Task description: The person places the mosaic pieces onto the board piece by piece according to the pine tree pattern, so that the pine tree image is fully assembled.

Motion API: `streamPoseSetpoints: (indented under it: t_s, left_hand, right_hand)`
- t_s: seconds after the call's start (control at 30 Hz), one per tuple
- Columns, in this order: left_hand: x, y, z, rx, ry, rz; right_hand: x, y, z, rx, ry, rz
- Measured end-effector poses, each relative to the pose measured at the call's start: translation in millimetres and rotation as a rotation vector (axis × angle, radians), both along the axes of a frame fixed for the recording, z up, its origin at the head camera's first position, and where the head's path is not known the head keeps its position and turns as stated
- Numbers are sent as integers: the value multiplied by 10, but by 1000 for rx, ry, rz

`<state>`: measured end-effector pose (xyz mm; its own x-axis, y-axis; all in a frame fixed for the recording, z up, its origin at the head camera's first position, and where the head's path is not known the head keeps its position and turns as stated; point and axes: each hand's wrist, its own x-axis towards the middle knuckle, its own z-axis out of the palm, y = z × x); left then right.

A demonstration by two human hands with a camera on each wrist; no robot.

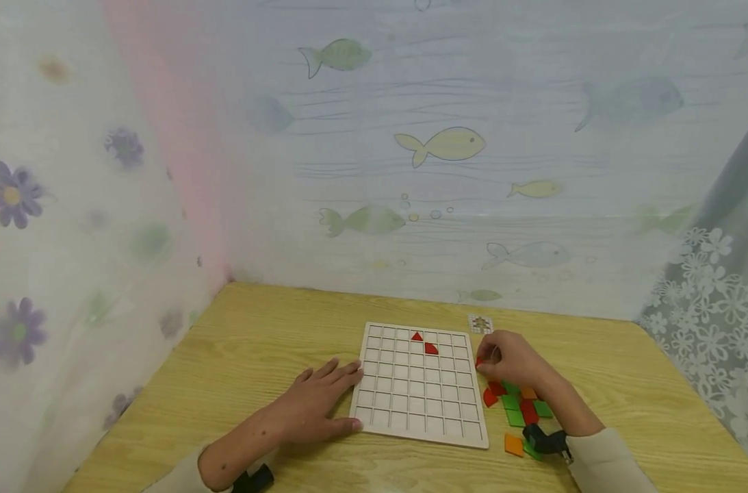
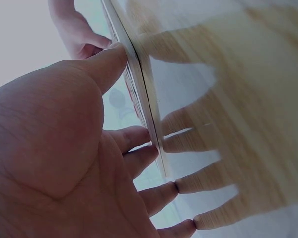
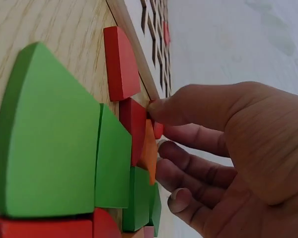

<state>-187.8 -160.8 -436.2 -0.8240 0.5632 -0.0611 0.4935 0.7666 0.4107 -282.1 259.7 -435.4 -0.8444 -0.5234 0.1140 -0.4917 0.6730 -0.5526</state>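
A pale wooden grid board lies on the table. Two red pieces sit in its upper cells: a triangle and a piece with a rounded corner. My left hand lies spread at the board's left side, thumb and fingertips touching its edge. Off the board's right edge, my right hand pinches a small red piece between thumb and index finger. Its exact shape is mostly hidden by the fingers. Just below that hand, a loose group includes a red rounded piece and a green piece.
Beyond the board's top right corner lies a small patterned card. An orange square rests near the right wrist, at the group's near end. Fish-printed curtain hangs behind the wooden table.
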Motion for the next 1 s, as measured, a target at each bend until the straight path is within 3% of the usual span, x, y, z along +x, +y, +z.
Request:
streamPoseSetpoints:
  t_s: [0.5, 1.0]
  left_hand:
    - [-21, -32, -110, 16, 43, -14]
    - [28, 9, -15, 10, -7, 4]
  right_hand:
    - [-5, -43, -41, 19, 25, -35]
    - [-1, -20, -43, -25, -50, 6]
